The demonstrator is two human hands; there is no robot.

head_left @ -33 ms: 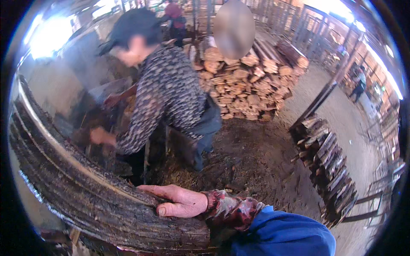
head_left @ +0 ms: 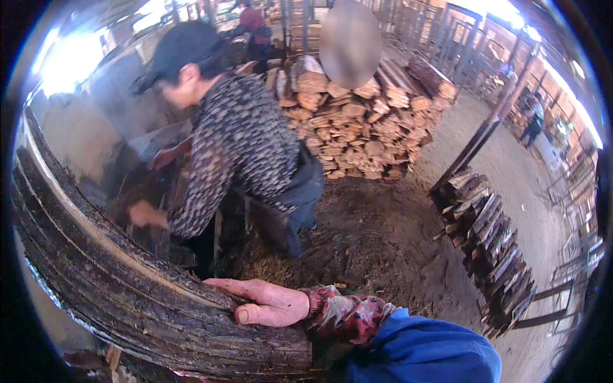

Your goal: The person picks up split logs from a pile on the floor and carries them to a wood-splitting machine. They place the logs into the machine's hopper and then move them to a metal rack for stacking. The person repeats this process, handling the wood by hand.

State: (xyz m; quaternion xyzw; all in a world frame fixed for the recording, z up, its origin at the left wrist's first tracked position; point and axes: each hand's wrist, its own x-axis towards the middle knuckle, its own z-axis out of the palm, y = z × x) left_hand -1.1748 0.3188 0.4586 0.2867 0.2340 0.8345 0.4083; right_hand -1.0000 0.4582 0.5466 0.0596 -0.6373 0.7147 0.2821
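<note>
My right hand [head_left: 271, 302] rests palm down on the near right end of dark, rough-barked wood slabs [head_left: 128, 281]. Its index finger stretches along the upper edge and the thumb lies apart on the bark, while the other fingers are mostly hidden. A red patterned cuff shows at the wrist, with blue cloth [head_left: 428, 348] beyond it. Running up to the left, the slabs have a paler strip along their far edge. My left hand is out of view. Across the slabs, a co-worker [head_left: 246, 140] in a dark cap and checked top bends left, hands low among dim things I cannot make out.
A large stack of split wood [head_left: 364, 137] stands behind the co-worker. To the right, a row of wood pieces [head_left: 491, 242] leans near a slanting post [head_left: 485, 127]. Dark dirt floor [head_left: 377, 230] lies between. Other people [head_left: 533, 119] are farther back.
The co-worker has leaned slightly left and lower, and their near hand has shifted a little left and down. My right hand keeps its place on the slabs. The view has shifted very slightly.
</note>
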